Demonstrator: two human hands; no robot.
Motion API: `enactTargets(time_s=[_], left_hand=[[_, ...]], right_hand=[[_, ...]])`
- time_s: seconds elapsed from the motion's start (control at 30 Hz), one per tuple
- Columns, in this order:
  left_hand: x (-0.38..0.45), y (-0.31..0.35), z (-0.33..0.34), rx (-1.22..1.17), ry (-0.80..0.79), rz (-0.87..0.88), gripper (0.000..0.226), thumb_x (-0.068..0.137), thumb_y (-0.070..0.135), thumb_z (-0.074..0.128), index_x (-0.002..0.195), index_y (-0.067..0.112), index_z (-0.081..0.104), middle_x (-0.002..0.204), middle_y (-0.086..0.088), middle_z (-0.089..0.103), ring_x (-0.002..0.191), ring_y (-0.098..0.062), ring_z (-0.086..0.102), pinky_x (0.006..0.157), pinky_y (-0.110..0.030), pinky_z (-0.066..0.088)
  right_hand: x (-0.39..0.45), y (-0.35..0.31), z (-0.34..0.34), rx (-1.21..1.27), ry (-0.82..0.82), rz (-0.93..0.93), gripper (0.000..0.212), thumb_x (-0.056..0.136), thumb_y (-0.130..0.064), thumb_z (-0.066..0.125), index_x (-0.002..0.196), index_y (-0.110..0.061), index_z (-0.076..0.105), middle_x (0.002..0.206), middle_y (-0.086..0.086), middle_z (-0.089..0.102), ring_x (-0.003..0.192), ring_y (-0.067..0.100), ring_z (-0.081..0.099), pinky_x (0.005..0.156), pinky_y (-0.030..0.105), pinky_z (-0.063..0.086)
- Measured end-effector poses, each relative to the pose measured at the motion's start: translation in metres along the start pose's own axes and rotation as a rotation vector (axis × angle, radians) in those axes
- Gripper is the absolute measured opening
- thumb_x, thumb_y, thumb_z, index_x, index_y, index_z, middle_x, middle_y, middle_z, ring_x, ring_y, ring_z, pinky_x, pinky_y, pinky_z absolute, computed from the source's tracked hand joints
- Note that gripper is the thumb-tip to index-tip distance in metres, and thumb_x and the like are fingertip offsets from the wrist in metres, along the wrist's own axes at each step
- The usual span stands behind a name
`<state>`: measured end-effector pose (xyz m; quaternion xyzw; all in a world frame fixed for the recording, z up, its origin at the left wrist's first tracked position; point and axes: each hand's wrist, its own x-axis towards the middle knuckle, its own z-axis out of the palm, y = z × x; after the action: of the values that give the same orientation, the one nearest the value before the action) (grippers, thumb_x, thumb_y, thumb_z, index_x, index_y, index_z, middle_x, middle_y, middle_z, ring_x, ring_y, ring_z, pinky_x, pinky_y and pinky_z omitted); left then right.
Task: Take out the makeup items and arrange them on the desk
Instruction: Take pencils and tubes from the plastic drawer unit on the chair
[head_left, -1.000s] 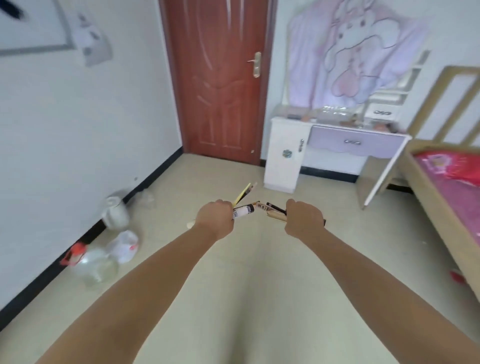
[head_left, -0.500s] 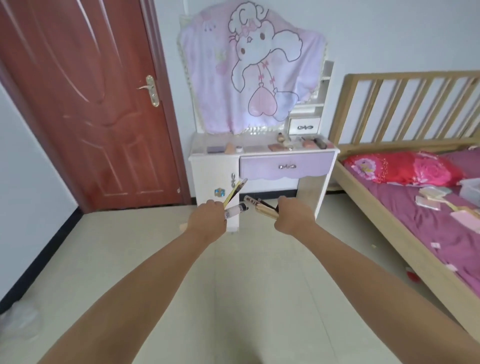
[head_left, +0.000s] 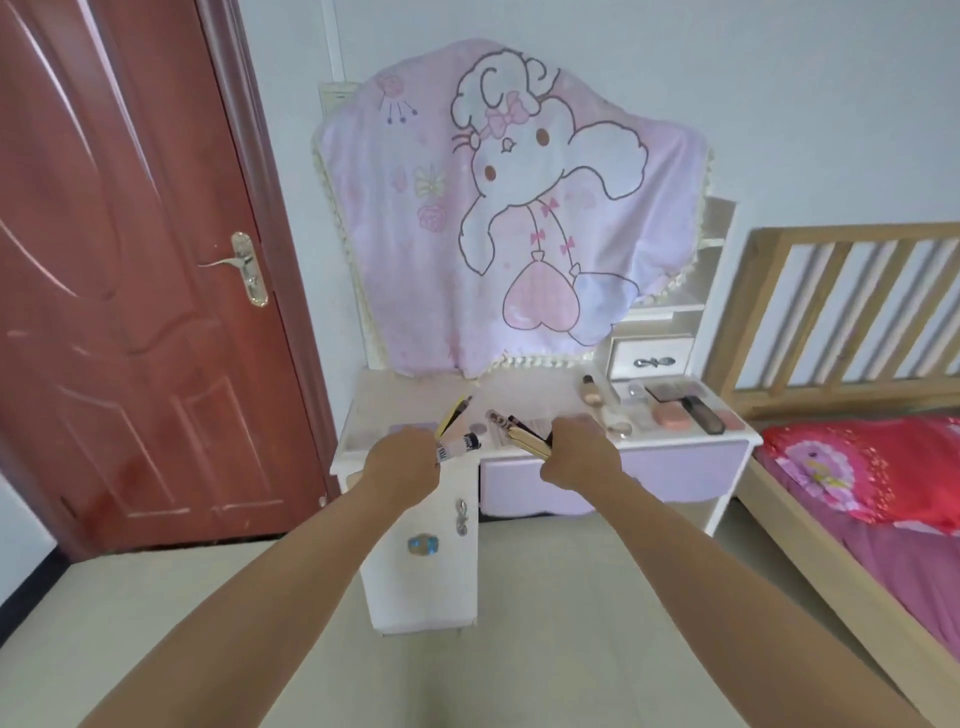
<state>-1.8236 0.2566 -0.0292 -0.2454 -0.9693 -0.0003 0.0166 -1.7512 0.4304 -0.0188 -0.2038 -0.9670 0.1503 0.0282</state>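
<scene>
My left hand (head_left: 402, 461) grips a small tube (head_left: 462, 445) with a dark band and a yellow stick (head_left: 451, 417) that points up and right. My right hand (head_left: 577, 456) holds a bundle of pencils and brushes (head_left: 519, 432) with gold and dark ends pointing left. Both fists hover at the front edge of the white dressing desk (head_left: 374, 410). On the desk's right side lie a beige bottle (head_left: 591, 391), a pink compact (head_left: 672, 415), a dark case (head_left: 702, 414) and a palette (head_left: 675, 388).
A pink cartoon cloth (head_left: 493, 208) drapes over the desk's mirror. A red door (head_left: 130, 291) stands to the left. A wooden bed (head_left: 852, 509) with a red pillow (head_left: 872, 467) is close on the right. The lavender drawer (head_left: 675, 475) is closed.
The view has moved from the floor to the desk, which is now close in front. Both hands keep holding the same items and now reach the desk's front edge.
</scene>
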Motion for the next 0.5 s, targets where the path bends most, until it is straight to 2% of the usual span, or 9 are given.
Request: enactTargets(time_s=[0.07, 0.17, 0.3, 0.37, 0.4, 0.43, 0.5], left_hand=[[0.063, -0.008, 0.004, 0.002, -0.01, 0.022, 0.026, 0.093, 0.012, 0.038, 0.115, 0.004, 0.049, 0.118, -0.012, 0.053, 0.104, -0.028, 0.057, 0.082, -0.031, 0.044], [0.151, -0.014, 0.008, -0.017, -0.03, 0.034, 0.026, 0.092, 0.01, 0.037, 0.114, 0.003, 0.05, 0.118, -0.012, 0.053, 0.105, -0.029, 0.057, 0.083, -0.032, 0.044], [0.252, -0.009, 0.018, -0.032, -0.069, 0.072, 0.026, 0.094, 0.012, 0.036, 0.113, 0.002, 0.05, 0.117, -0.013, 0.054, 0.105, -0.028, 0.057, 0.082, -0.032, 0.044], [0.298, -0.001, 0.028, -0.024, -0.094, 0.088, 0.027, 0.094, 0.012, 0.035, 0.115, 0.003, 0.049, 0.119, -0.013, 0.054, 0.107, -0.029, 0.056, 0.085, -0.033, 0.045], [0.32, 0.003, 0.036, -0.022, -0.107, 0.089, 0.027, 0.093, 0.012, 0.036, 0.115, 0.003, 0.05, 0.119, -0.013, 0.054, 0.108, -0.029, 0.056, 0.085, -0.033, 0.045], [0.343, 0.008, 0.045, -0.025, -0.119, 0.087, 0.027, 0.093, 0.011, 0.036, 0.115, 0.003, 0.05, 0.119, -0.012, 0.055, 0.108, -0.029, 0.056, 0.085, -0.033, 0.045], [0.389, 0.016, 0.064, -0.039, -0.152, 0.071, 0.027, 0.092, 0.01, 0.037, 0.113, 0.003, 0.052, 0.115, -0.012, 0.057, 0.106, -0.028, 0.058, 0.083, -0.033, 0.046]], right_hand=[[0.063, 0.002, 0.004, -0.003, -0.022, 0.036, 0.027, 0.079, -0.005, 0.049, 0.106, -0.007, 0.05, 0.066, -0.004, 0.035, 0.079, 0.024, 0.05, 0.059, 0.026, 0.039], [0.147, 0.01, 0.005, 0.029, -0.043, 0.101, 0.023, 0.076, -0.007, 0.051, 0.098, -0.007, 0.049, 0.067, -0.003, 0.039, 0.078, 0.024, 0.056, 0.061, 0.026, 0.041], [0.243, 0.035, 0.01, 0.042, -0.085, 0.17, 0.015, 0.076, -0.008, 0.052, 0.091, -0.01, 0.048, 0.071, -0.004, 0.038, 0.073, 0.019, 0.05, 0.06, 0.025, 0.038], [0.29, 0.052, 0.017, 0.041, -0.121, 0.212, 0.01, 0.077, -0.007, 0.051, 0.077, -0.011, 0.042, 0.069, -0.002, 0.042, 0.069, 0.016, 0.049, 0.054, 0.017, 0.03], [0.315, 0.061, 0.022, 0.048, -0.147, 0.24, 0.015, 0.077, -0.008, 0.05, 0.07, -0.014, 0.038, 0.066, -0.002, 0.042, 0.068, 0.014, 0.047, 0.052, 0.014, 0.025], [0.339, 0.067, 0.027, 0.054, -0.17, 0.266, 0.019, 0.077, -0.008, 0.05, 0.067, -0.016, 0.035, 0.065, -0.002, 0.042, 0.069, 0.013, 0.046, 0.05, 0.015, 0.024], [0.389, 0.081, 0.039, 0.072, -0.211, 0.294, 0.013, 0.075, -0.008, 0.05, 0.072, -0.015, 0.038, 0.064, -0.002, 0.043, 0.066, 0.015, 0.046, 0.051, 0.02, 0.029]])
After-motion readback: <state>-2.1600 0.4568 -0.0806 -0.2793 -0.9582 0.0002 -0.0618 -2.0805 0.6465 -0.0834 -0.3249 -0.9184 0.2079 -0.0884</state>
